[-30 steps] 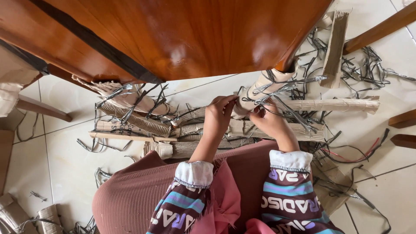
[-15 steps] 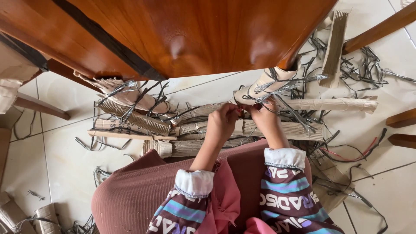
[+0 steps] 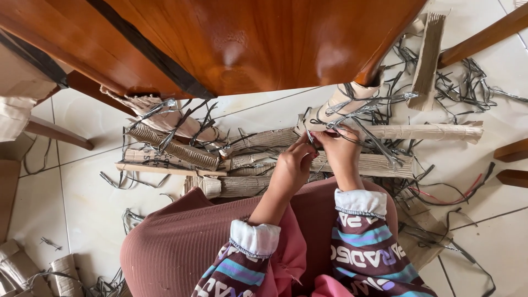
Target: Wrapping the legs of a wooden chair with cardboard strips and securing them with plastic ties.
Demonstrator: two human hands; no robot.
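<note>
My left hand [image 3: 291, 168] and my right hand [image 3: 342, 148] meet above my lap, fingertips pinched together on a thin grey wire [image 3: 309, 137]. The wire runs up toward a rolled cardboard bundle [image 3: 341, 104] wrapped in more grey wires. Both hands hover over several rolls of corrugated cardboard [image 3: 247, 165] lying on the white tiled floor. My striped sleeves with white cuffs and a ribbed reddish-brown skirt [image 3: 181, 247] fill the lower part of the view.
A polished wooden tabletop [image 3: 236, 38] overhangs the upper part of the view. Loose dark wires [image 3: 467, 82] and cardboard strips [image 3: 429, 55] lie scattered at the right. Wooden furniture legs [image 3: 55, 132] cross the left and right edges. More cardboard rolls [image 3: 33, 269] sit at the bottom left.
Both hands stay together on the wire; they have shifted slightly, with the fingertips drawn closer. The view has moved a little.
</note>
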